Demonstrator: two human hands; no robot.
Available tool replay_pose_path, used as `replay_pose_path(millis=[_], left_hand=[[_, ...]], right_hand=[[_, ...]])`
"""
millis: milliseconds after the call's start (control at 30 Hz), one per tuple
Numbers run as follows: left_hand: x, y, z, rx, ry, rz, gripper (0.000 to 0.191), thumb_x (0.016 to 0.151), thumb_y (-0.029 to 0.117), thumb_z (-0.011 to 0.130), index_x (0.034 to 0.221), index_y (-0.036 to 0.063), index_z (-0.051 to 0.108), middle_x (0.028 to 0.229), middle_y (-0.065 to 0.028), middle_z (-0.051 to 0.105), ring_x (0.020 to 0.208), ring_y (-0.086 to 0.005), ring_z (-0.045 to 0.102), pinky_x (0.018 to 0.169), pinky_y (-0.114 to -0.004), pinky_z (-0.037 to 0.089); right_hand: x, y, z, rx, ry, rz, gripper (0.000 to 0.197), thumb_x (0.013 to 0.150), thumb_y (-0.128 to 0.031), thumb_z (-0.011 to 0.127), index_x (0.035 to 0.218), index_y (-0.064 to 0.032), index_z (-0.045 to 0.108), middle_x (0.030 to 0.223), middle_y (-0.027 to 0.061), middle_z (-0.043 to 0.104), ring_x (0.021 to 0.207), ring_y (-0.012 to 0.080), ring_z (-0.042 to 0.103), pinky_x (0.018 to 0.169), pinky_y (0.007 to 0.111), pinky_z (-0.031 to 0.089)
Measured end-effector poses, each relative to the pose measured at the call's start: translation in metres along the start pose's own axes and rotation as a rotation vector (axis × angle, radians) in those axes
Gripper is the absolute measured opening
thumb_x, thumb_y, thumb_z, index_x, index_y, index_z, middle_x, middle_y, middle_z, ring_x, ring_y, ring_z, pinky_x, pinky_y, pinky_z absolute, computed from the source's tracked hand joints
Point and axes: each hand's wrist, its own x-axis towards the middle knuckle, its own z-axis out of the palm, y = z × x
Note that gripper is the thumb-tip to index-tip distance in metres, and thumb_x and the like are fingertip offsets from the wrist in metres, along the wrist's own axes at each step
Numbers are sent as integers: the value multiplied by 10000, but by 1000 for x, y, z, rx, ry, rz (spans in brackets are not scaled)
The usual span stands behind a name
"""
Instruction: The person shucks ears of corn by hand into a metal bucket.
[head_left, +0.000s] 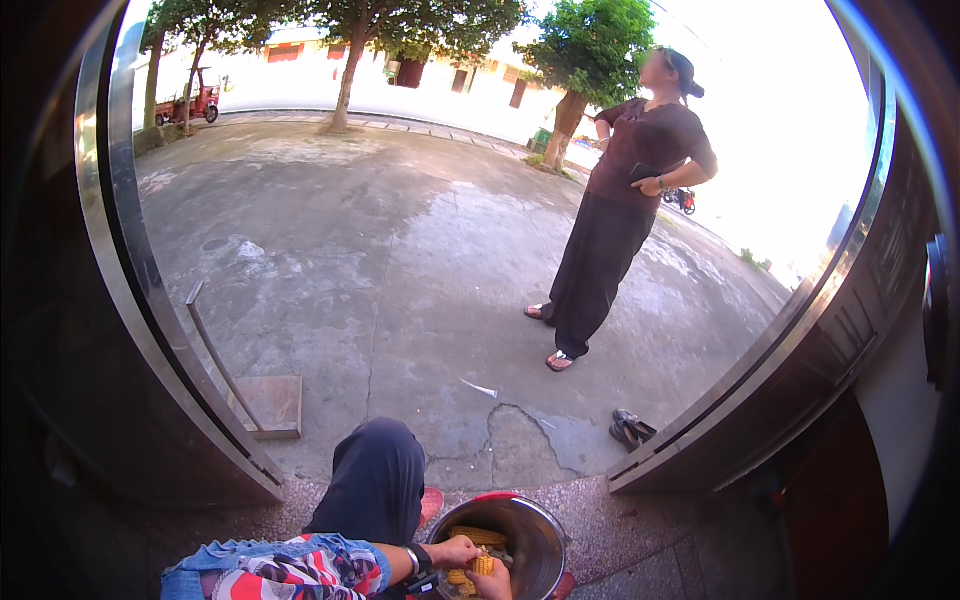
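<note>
Below me a shiny metal bucket (537, 536) with a red piece on its far rim holds several yellow corn cobs (480, 536). Over its opening, my right hand (491, 583) grips one corn cob (484, 565) upright. My left hand (452, 552), with a bracelet and a dark band at the wrist, comes in from the left. Its fingers pinch at the upper end of that same cob. My right forearm is out of view below the frame. The bottom of the bucket is largely hidden by the cobs and my hands.
The bucket stands at a doorway with a metal frame (757, 356). A long-handled dustpan (271, 405) is outside at left, dark shoes (631, 430) at right. A person (615, 202) stands on the concrete yard (337, 225), a dark phone-like object in one hand.
</note>
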Motion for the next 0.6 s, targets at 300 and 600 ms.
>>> replay_pose_path(millis=[300,600], left_hand=[[-4,8,5,-76,-48,11,382,916,269,497,641,20,586,620,6,513,551,-81,451,493,-241,361],[7,6,3,-451,-41,-94,257,915,203,483,852,-15,603,791,-45,595,654,-124,556,579,-251,471]], right_hand=[[11,25,1,117,30,-138,392,644,-28,765,995,-6,592,860,46,635,770,129,593,692,288,494],[2,13,-4,397,45,-71,344,676,16,727,997,-9,606,864,35,641,734,125,606,645,279,506]])
